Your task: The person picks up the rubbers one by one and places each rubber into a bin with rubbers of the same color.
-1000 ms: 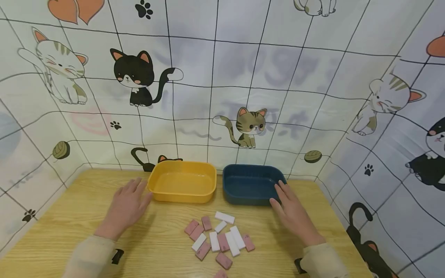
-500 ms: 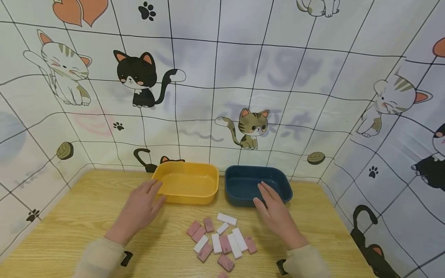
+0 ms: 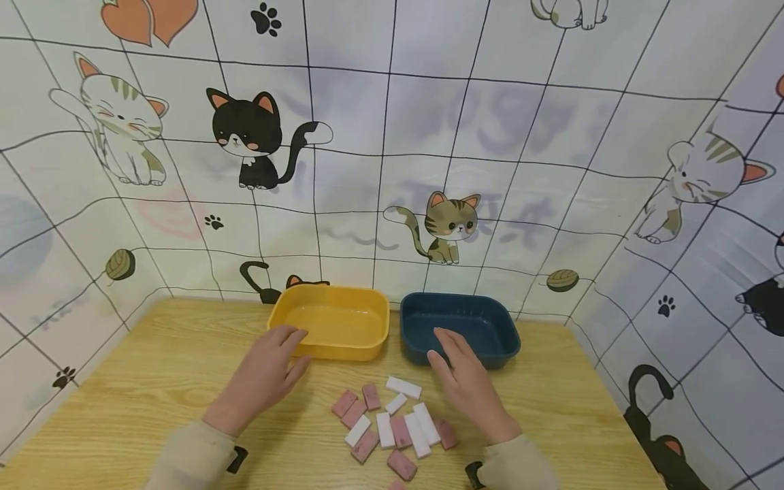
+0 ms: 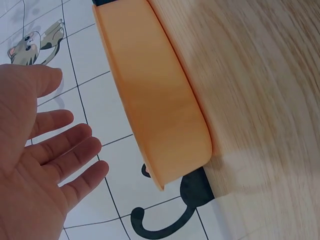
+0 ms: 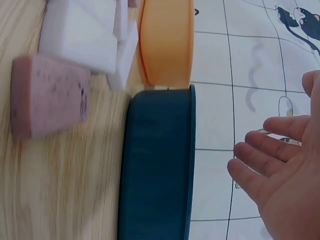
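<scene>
My left hand [image 3: 266, 371] hovers at the front left corner of the yellow bin [image 3: 337, 350], fingers loosely extended and holding nothing. In the left wrist view its palm and relaxed fingers show beside the bin's wall [image 4: 160, 100]. Over the front edge of the dark blue bin [image 3: 490, 357] is my right hand [image 3: 468, 384], fingers also extended, nothing in them. Between the hands on the table lie several small blocks, some white [image 3: 416, 435] and some pink [image 3: 401, 465]. The right wrist view shows a pink block [image 5: 55, 95] with dark specks close up, near white blocks [image 5: 80, 32].
Both bins stand side by side at the back of the wooden table [image 3: 153, 381], against a wall covering [image 3: 343, 170] with printed cats and grid lines. Another covered wall [image 3: 692, 272] rises close to the table's right side.
Both hands have moved inward, the left to the right and the right to the left, closer above the blocks. The head view has shifted slightly. The blocks lie as before.
</scene>
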The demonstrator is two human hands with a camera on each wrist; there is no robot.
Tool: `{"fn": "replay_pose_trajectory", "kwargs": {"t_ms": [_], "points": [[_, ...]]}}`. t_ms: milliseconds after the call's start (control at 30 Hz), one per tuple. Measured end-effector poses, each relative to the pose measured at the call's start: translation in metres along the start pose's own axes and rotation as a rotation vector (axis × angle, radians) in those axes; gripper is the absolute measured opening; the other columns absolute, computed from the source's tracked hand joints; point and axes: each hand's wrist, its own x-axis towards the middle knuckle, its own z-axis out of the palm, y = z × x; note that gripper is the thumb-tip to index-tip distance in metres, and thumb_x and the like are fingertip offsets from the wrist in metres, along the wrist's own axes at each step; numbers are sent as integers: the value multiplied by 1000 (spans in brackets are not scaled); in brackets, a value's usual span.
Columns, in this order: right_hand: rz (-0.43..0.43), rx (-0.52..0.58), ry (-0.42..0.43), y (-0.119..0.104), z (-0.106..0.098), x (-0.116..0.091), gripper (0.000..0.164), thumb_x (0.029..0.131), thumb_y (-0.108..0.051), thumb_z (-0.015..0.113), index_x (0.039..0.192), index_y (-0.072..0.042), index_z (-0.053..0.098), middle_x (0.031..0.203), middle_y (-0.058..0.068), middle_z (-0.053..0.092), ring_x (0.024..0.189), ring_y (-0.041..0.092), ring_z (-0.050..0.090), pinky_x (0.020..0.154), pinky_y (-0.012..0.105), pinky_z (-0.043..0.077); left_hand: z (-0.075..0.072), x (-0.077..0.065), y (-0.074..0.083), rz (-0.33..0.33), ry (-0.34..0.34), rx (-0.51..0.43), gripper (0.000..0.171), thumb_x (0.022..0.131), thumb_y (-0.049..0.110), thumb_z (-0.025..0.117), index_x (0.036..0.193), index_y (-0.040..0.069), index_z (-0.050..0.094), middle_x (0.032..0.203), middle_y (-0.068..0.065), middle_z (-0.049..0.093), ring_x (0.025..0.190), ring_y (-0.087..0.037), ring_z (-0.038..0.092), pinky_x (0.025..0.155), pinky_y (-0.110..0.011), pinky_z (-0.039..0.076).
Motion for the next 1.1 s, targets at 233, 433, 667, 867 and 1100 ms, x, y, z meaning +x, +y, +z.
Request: {"fn": "replay_pose_trajectory", "kwargs": {"t_ms": [233, 433, 667, 867, 1100], "points": [[-2, 25, 4, -8, 7, 0, 46, 108, -31, 53, 148, -6, 54, 144, 14, 55, 131, 36, 55, 101, 58, 48, 2, 2, 8, 7, -26, 6, 44, 88, 19, 82, 122, -4, 66, 109, -14, 66, 97, -29, 65, 88, -47, 55], [-15, 56, -14, -11, 14, -2, 42, 108, -29, 54, 143, -6, 58, 136, 9, 60, 119, 28, 61, 92, 49, 54, 4, 4, 15, 67, -27, 31, 41, 84, 21, 86, 113, -1, 69, 99, -9, 67, 88, -23, 64, 80, -41, 56], [-34, 51, -33, -15, 23, -5, 36, 107, -25, 57, 136, -5, 64, 123, 4, 64, 107, 21, 63, 85, 40, 55, 11, 5, 22, 129, -73, 28, 35, 82, 21, 87, 105, 1, 70, 91, -4, 62, 80, -18, 60, 74, -37, 54], [0, 75, -91, -20, 29, -7, 35, 107, -27, 56, 135, -8, 65, 123, 4, 63, 107, 22, 62, 87, 38, 54, 19, 4, 27, 164, -128, 6, 32, 81, 23, 89, 98, 6, 68, 86, 1, 58, 76, -15, 54, 70, -34, 51], [-64, 72, -104, -23, 40, -9, 31, 105, -18, 59, 131, -4, 66, 121, 7, 64, 102, 25, 64, 81, 36, 56, 26, 3, 33, 206, -156, -26, 31, 80, 25, 89, 92, 8, 67, 82, 3, 57, 73, -13, 52, 67, -31, 49]]}}
